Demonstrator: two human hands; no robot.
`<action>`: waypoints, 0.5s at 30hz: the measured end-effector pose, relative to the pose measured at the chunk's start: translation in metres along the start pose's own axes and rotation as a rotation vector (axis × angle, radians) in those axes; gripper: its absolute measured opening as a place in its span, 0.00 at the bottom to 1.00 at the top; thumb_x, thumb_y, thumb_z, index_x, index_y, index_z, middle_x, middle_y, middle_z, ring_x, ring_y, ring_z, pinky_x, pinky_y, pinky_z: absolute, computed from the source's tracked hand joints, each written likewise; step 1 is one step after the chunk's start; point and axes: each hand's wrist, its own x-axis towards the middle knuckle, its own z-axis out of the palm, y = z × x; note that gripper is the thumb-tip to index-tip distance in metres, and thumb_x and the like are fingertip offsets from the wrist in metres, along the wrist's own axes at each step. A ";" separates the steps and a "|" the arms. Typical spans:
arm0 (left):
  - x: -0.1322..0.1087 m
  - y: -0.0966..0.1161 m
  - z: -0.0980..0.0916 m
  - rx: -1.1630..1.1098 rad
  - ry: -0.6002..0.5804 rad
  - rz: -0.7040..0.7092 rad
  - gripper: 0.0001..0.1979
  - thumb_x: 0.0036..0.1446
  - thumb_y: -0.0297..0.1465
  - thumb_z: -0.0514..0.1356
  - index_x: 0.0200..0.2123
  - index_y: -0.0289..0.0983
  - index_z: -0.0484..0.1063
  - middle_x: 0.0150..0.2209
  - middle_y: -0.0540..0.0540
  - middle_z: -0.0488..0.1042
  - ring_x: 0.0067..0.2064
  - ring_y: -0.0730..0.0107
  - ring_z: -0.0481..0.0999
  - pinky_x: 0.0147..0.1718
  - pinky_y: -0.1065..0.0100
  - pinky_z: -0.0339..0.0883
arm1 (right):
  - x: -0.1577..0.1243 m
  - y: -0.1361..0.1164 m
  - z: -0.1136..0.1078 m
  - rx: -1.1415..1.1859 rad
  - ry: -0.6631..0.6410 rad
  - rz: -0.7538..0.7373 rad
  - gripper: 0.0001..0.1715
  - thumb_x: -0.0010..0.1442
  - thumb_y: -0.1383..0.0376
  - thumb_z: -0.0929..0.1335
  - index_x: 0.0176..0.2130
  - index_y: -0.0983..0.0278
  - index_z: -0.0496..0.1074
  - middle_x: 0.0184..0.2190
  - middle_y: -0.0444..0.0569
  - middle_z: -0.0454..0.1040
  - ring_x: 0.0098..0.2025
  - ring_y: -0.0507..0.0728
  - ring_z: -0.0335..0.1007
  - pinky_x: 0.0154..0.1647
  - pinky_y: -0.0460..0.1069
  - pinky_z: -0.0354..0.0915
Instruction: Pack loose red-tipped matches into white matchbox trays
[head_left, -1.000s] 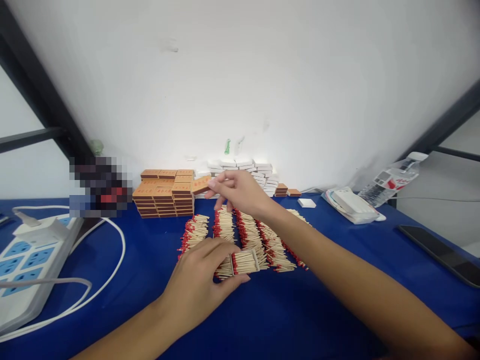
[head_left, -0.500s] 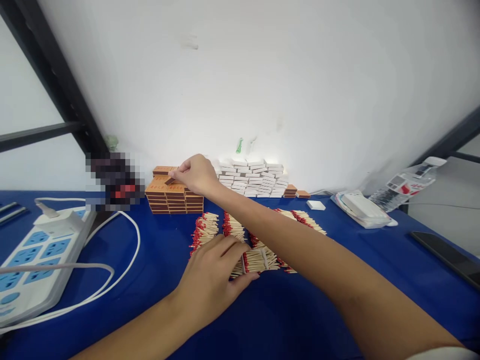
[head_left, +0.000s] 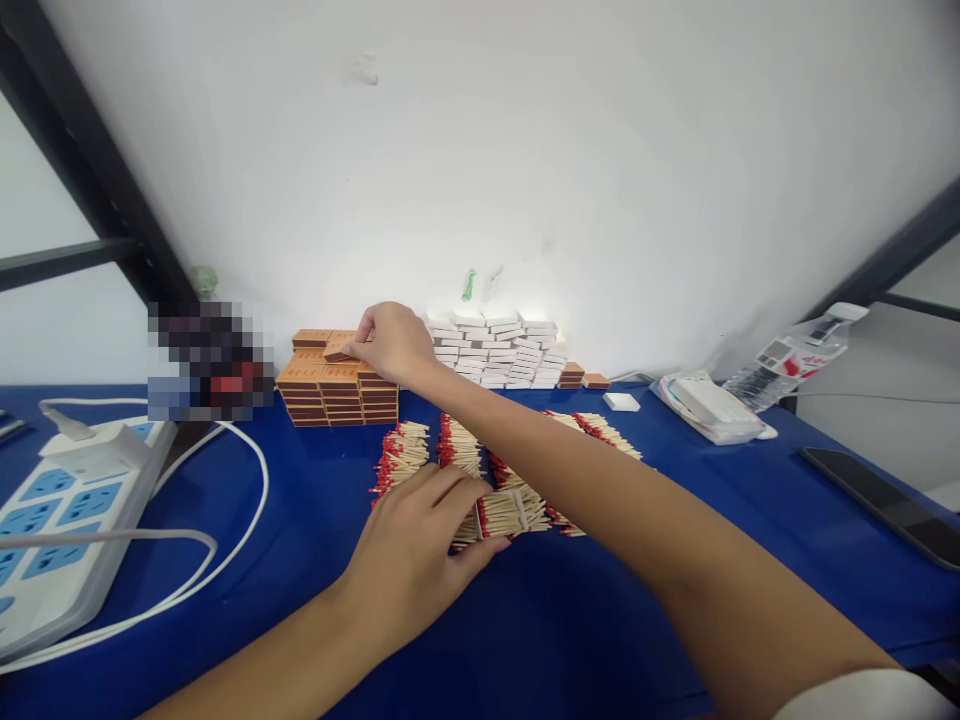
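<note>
My right hand point(head_left: 391, 342) reaches across to the back left, thumb and fingertips closed on an orange matchbox point(head_left: 337, 351) at the top of the stacked matchboxes point(head_left: 322, 400). Below it, my left hand point(head_left: 420, 535) curls round a white matchbox tray point(head_left: 477, 522) full of matches, fingers on the far side and thumb on the near side. Red-tipped matches point(head_left: 403, 448) lie in several rows on the blue table, partly covered by my left hand and right forearm.
White trays point(head_left: 487, 355) are piled against the wall, with a few orange boxes point(head_left: 571, 376) beside them. One white tray point(head_left: 621, 402) lies apart. Rightward are a white packet point(head_left: 709, 405), a plastic bottle point(head_left: 795, 360) and a phone point(head_left: 877, 505); a power strip point(head_left: 75, 520) with cables sits left.
The matchbox in my right hand has gone from tilted over the stack to lying flatter at its upper row. My left hand keeps its hold on the tray. The view has shifted slightly.
</note>
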 end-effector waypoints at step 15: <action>0.020 -0.026 -0.032 -0.013 -0.076 -0.095 0.16 0.62 0.39 0.71 0.51 0.40 0.79 0.49 0.44 0.83 0.49 0.58 0.82 0.50 0.58 0.77 | -0.022 -0.002 -0.040 -0.075 0.034 -0.198 0.09 0.65 0.63 0.71 0.32 0.63 0.75 0.36 0.49 0.80 0.37 0.56 0.70 0.37 0.52 0.60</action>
